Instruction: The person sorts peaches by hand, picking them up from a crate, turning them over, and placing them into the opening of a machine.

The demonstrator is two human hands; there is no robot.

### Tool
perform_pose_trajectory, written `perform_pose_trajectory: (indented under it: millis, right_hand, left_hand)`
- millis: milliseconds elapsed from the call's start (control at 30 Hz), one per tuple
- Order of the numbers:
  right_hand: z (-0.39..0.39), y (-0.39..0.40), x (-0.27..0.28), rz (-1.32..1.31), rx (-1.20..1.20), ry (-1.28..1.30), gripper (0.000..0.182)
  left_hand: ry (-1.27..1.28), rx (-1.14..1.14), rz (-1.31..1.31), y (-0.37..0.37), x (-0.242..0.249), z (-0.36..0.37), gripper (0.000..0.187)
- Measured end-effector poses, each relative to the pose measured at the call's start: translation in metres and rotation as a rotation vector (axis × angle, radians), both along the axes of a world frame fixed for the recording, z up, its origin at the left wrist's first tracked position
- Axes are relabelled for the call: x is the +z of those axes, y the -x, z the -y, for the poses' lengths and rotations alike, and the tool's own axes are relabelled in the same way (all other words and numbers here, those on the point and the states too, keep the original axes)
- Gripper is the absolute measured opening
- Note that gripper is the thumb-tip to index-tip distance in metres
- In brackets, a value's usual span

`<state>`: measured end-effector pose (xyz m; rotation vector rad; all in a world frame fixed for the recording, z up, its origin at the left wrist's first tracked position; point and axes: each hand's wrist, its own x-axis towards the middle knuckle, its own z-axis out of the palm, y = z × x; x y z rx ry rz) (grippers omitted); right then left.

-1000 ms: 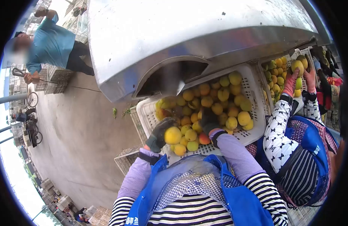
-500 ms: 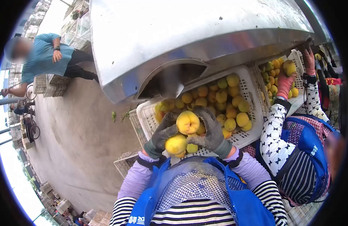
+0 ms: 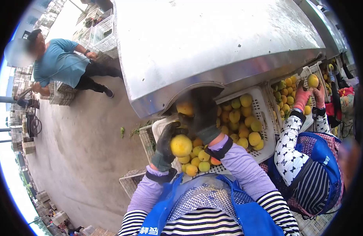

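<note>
My left hand (image 3: 166,143), in a dark work glove, is closed around a yellow peach (image 3: 181,145) above the near-left part of a white plastic crate (image 3: 269,129). My right hand (image 3: 205,114), gloved too, is up at the dark opening (image 3: 174,111) in the metal housing. Another peach (image 3: 184,108) sits at its fingers, partly in shadow; the fingertips are blurred and dim. Below both hands, many yellow and greenish peaches (image 3: 234,115) fill the crate.
A large metal housing (image 3: 213,43) overhangs the crate. To the right, a co-worker's pink-gloved hands (image 3: 303,97) hold a peach (image 3: 313,80) over another filled crate. A person in a blue shirt (image 3: 61,63) stands at left, near stacked crates (image 3: 62,93).
My right hand has moved up from the crate to the housing opening with one peach. My left hand keeps the other peach, now apart from the right. The co-worker's hands have come together around a peach.
</note>
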<state>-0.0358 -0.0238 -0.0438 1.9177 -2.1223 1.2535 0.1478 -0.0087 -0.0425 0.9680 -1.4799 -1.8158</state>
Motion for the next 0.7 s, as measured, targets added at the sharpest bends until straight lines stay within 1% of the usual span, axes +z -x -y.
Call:
perform_pose_trajectory:
  millis: [33, 100, 133, 200, 233, 300, 333, 400, 433, 500, 533, 567, 600, 633, 667, 700]
  right_hand:
    - [0.002, -0.002, 0.000, -0.005, -0.036, -0.005, 0.065]
    - [0.005, 0.002, 0.008, -0.004, -0.021, -0.067, 0.057]
    - [0.006, 0.007, 0.011, -0.006, -0.015, -0.104, 0.053]
    - [0.015, 0.015, 0.011, 0.088, 0.015, -0.096, 0.048]
    - [0.018, 0.018, 0.011, 0.137, 0.031, -0.090, 0.045]
    - [0.025, 0.020, 0.013, 0.088, -0.005, -0.073, 0.044]
    - [0.026, 0.019, 0.012, 0.065, -0.026, -0.065, 0.043]
    - [0.038, 0.021, -0.008, 0.045, -0.046, -0.179, 0.045]
    - [0.044, 0.025, -0.013, 0.000, -0.034, -0.210, 0.045]
    - [0.051, 0.038, -0.017, -0.133, 0.024, -0.246, 0.047]
    - [0.040, 0.037, 0.010, 0.034, 0.099, -0.308, 0.054]
    - [0.030, 0.036, 0.036, 0.209, 0.158, -0.369, 0.061]
    - [0.019, 0.035, 0.062, 0.379, 0.198, -0.428, 0.068]
    - [0.001, 0.036, 0.060, 0.374, 0.248, -0.295, 0.075]
    - [-0.016, 0.034, 0.057, 0.368, 0.292, -0.164, 0.082]
    - [-0.034, 0.023, 0.054, 0.250, 0.305, -0.193, 0.084]
  left_hand:
    - [-0.019, 0.018, 0.000, -0.001, 0.010, -0.003, 0.044]
    - [-0.048, 0.011, -0.001, -0.011, -0.011, -0.007, 0.045]
    - [0.022, -0.026, 0.033, -0.010, -0.015, -0.004, 0.046]
    - [0.165, -0.093, 0.095, -0.009, -0.022, 0.002, 0.049]
    - [0.176, -0.098, 0.084, -0.008, -0.022, 0.003, 0.048]
    - [0.122, -0.080, 0.053, -0.005, -0.019, 0.007, 0.047]
    - [0.055, -0.060, 0.032, -0.003, -0.018, 0.007, 0.046]
    - [-0.197, 0.051, -0.086, 0.003, -0.018, 0.005, 0.044]
    - [-0.378, 0.146, -0.177, 0.010, -0.016, 0.007, 0.042]
    - [-0.783, 0.173, -0.588, 0.018, 0.003, 0.016, 0.042]
    - [-0.993, 0.203, -0.761, 0.023, 0.013, 0.021, 0.041]
    - [-0.524, 0.132, -0.394, 0.020, 0.007, 0.015, 0.044]
    - [-0.229, 0.073, -0.202, 0.021, 0.007, 0.011, 0.046]
    - [0.062, 0.057, 0.003, 0.023, 0.009, 0.008, 0.048]
    - [0.172, 0.053, 0.037, 0.026, 0.015, 0.005, 0.052]
    - [0.050, 0.078, -0.069, 0.028, 0.023, 0.002, 0.056]
